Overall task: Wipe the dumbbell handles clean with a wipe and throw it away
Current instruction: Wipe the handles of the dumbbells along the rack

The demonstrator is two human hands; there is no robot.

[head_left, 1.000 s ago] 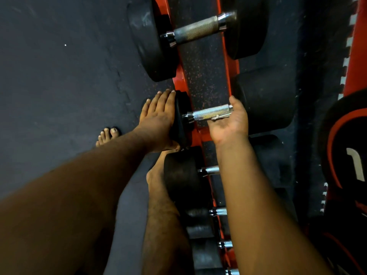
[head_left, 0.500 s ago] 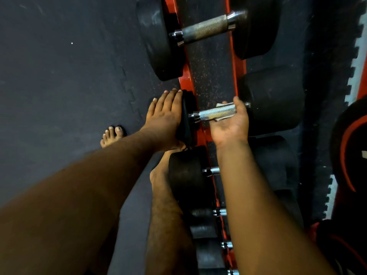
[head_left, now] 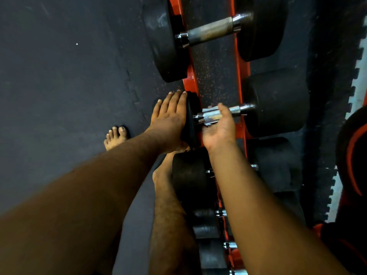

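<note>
The head view looks steeply down along an orange rack (head_left: 241,72) that runs from the top of the frame to the bottom, with black dumbbells lying crosswise on it. The dumbbell (head_left: 276,102) in the middle of the rack is the one being worked on: its knurled metal handle (head_left: 234,109) spans the gap between the rack's two orange rails. The left hand (head_left: 170,120) lies flat with fingers stretched out against the outer face of that dumbbell's near weight head, at the rack's left rail; its grip is released, pressing rather than grasping. The right hand (head_left: 219,128) comes up from under the handle, palm toward the camera, with the thumb hooked over the top of the bar, so its grip is clenched around the left half of the handle. A pale wipe (head_left: 211,106) is caught between this hand and the metal; only small bits of it show, one just above the bar beside the thumb and another below the bar near the palm. A larger dumbbell (head_left: 210,32) sits farther along the rack toward the top edge, apart from both hands. Smaller dumbbells (head_left: 190,175) follow toward the bottom edge, partly hidden by the right forearm. Left of the rack is dark rubber floor (head_left: 69,86), where the toes of a bare foot (head_left: 116,135) rest near the left forearm.
</note>
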